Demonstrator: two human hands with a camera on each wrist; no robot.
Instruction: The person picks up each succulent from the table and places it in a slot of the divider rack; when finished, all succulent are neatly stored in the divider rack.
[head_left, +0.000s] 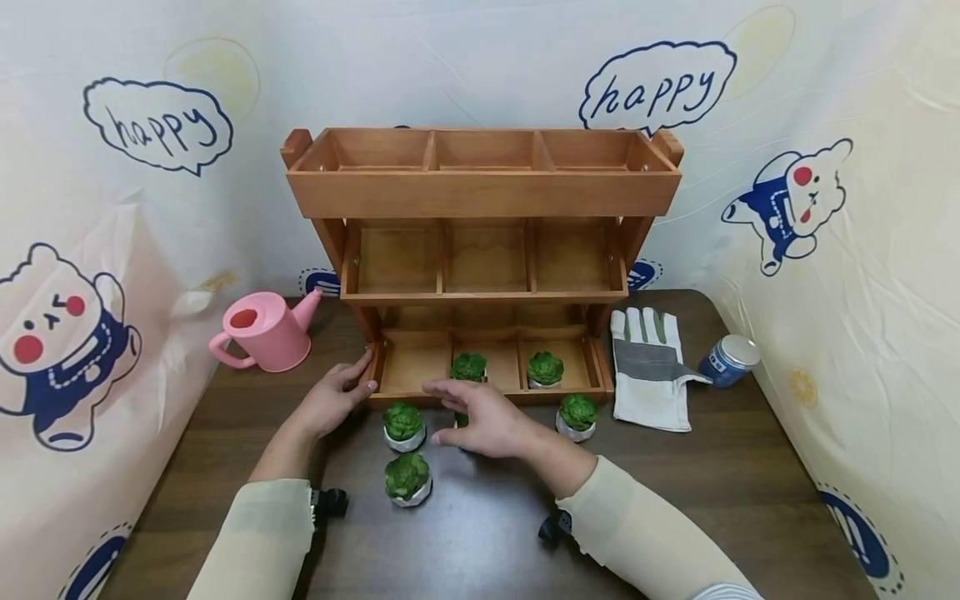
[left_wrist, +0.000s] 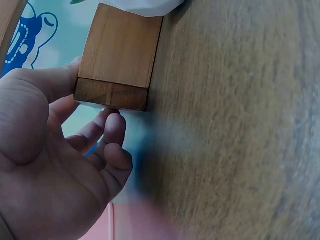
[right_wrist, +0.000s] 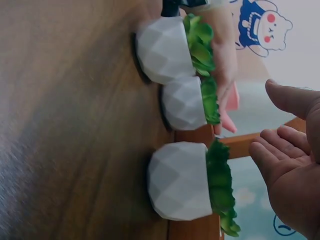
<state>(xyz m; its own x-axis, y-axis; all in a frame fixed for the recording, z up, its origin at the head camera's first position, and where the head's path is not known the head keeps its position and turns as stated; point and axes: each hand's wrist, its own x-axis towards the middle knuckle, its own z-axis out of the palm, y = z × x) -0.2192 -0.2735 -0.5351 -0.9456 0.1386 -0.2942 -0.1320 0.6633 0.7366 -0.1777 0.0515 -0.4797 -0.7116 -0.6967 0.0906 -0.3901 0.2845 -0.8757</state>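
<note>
While the right fingers (right_wrist: pixel 265 157) hover, a potted succulent (right_wrist: pixel 187 181) stands beneath, apart.

"happy" on left speech bubble (head_left: pixel 158 127) and right speech bubble (head_left: pixel 658 87), backdrop (head_left: pixel 480 75); lettering on blue can (head_left: pixel 727 361) too small.

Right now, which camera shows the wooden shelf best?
The head view: all three tiers of the wooden shelf show. The left wrist view shows only bits near the left hand; the right wrist view, just parts behind the potted plants.
</note>
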